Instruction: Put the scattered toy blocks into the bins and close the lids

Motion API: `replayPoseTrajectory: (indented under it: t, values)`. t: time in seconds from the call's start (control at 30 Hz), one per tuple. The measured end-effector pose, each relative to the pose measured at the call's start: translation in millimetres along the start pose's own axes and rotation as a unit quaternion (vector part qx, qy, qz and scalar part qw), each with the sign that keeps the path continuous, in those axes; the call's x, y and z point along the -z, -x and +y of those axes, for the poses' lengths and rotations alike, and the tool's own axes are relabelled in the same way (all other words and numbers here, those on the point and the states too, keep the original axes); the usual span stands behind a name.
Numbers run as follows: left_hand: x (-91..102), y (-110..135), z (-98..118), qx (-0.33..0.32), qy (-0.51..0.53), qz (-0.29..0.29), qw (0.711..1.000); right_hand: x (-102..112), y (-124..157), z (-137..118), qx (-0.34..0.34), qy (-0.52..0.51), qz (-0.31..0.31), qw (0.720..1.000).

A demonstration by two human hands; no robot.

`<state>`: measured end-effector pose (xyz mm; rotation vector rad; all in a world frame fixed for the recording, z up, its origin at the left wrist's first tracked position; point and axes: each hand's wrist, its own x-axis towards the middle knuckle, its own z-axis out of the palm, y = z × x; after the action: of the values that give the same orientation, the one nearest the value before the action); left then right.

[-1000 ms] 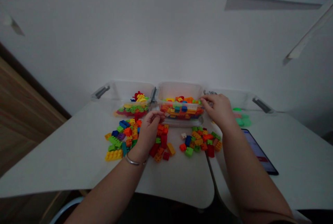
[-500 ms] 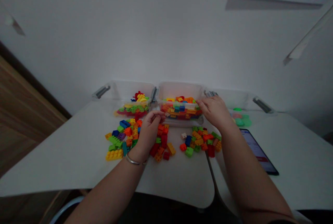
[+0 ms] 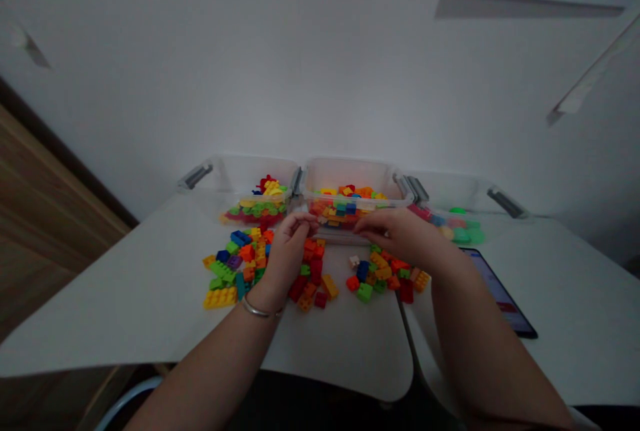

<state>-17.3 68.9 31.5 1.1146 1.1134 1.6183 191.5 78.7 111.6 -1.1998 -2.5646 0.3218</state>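
My left hand (image 3: 289, 249), with a bracelet at the wrist, is pinched shut in front of the middle clear plastic box (image 3: 345, 165). Whatever its fingertips hold is too small to make out. My right hand (image 3: 397, 234) hovers over the right pile of toy building bricks (image 3: 382, 272), palm down. Its fingers and thumb are slightly apart, and no brick shows between them. Below and around my left hand lies a larger pile of mixed bricks (image 3: 247, 254), partly covered by that hand. Loose bricks in many colours (image 3: 350, 209) fill the lower part of the middle box.
The left clear box (image 3: 240, 167) holds yellow, green and red pieces. A right clear box (image 3: 445, 184) contains green and pink pieces. On the right lies a phone (image 3: 497, 291). A seam in the white table (image 3: 345, 344) runs beside the right pile.
My right hand has moved from the right rim of the middle box down and left, to above the right brick pile. The left hand stays nearly still.
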Motion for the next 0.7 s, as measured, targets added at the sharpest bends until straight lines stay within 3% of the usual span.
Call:
replayPoseTrajectory:
  t: [0.07,0.17,0.43,0.7]
  values:
    - [0.1,-0.6,-0.2,-0.003,0.001,0.001,1.000,-7.1,-4.8,-1.0,-0.005,0.030,-0.076,0.997]
    - [-0.2,-1.0,-0.7,-0.008,0.002,0.005,1.000,-19.0,-10.4,-0.6,-0.021,0.080,-0.127,0.988]
    - [-1.3,0.0,-0.1,-0.006,-0.010,0.004,1.000,-43.2,-12.3,-1.4,-0.058,0.130,-0.144,0.979]
    - [-0.6,-0.3,-1.1,-0.008,-0.012,0.005,1.000,-52.4,-17.7,-4.5,-0.085,0.141,-0.156,0.974]
